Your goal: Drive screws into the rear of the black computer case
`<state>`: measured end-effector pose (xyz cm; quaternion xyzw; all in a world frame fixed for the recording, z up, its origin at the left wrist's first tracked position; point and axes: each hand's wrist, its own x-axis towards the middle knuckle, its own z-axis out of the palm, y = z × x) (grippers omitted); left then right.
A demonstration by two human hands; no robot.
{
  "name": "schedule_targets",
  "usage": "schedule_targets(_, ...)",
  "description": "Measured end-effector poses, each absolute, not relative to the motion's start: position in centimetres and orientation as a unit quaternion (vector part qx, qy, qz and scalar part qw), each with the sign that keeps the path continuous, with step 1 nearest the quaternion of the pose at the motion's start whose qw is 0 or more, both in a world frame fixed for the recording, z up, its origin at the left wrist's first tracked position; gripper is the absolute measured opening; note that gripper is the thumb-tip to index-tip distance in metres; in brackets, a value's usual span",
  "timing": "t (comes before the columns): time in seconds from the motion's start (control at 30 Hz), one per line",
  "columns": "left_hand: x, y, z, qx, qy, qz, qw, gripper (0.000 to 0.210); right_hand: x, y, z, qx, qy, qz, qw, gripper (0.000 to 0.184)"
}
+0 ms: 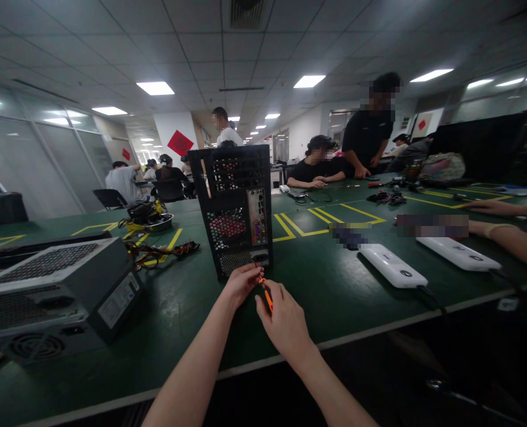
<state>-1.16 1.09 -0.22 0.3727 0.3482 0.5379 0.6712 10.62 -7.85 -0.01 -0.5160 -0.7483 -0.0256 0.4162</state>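
Note:
A black computer case (233,204) stands upright on the green table, its back panel with ports and perforated vents facing me. My right hand (285,317) is closed around the orange and black handle of a screwdriver (267,295), which tilts up toward the case's lower edge. At the screwdriver's tip, my left hand (244,283) has thumb and fingers pinched together, close in front of the power supply area (239,261) at the bottom of the case. Whatever lies between those left fingertips is too small to make out.
Grey power supply units (54,290) sit at the left. Behind them lie bundled cables (163,252) and a metal bowl (154,222). Two white power banks (392,267) with cables lie at the right, near another person's arm (513,240). Yellow tape lines (299,228) mark the table (174,332).

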Motion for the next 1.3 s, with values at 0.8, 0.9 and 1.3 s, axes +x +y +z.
schedule_targets(0.8,-1.37,1.08,-0.38,0.379,0.332,0.528,0.683,0.019,10.63,-7.66,-0.07,-0.482,-0.750,0.008,0.452,0.022)
schedule_targets(0.9,-1.31,0.98,-0.29,0.380,0.352,0.520,0.679,0.020,10.60,-7.58,-0.22,-0.485,-0.751,-0.001,0.448,0.018)
schedule_targets(1.3,-1.39,1.02,-0.31,0.387,0.384,0.521,0.656,0.012,10.57,-7.84,-0.06,-0.497,-0.748,-0.016,0.440,0.024)
